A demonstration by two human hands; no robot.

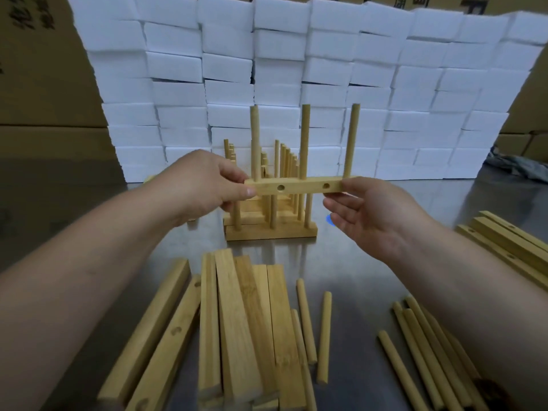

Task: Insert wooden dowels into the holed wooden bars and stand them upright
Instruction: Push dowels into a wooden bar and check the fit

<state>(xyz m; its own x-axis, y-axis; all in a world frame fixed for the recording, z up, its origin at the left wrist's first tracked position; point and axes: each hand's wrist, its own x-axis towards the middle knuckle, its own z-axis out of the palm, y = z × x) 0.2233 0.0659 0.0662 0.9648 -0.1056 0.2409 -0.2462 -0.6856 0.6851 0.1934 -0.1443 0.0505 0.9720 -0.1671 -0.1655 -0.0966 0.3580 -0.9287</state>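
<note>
loose bars (234,321) lie nearest; your left hand (204,185) and right hand (370,215) pinch the ends of the dowelled bar (302,188); lower it level, dowels (304,137) upright.

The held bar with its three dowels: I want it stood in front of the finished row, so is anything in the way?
Nothing visible does. The bar hangs above the front rack; the table strip before it lies bare, with loose bars just nearer.
</note>
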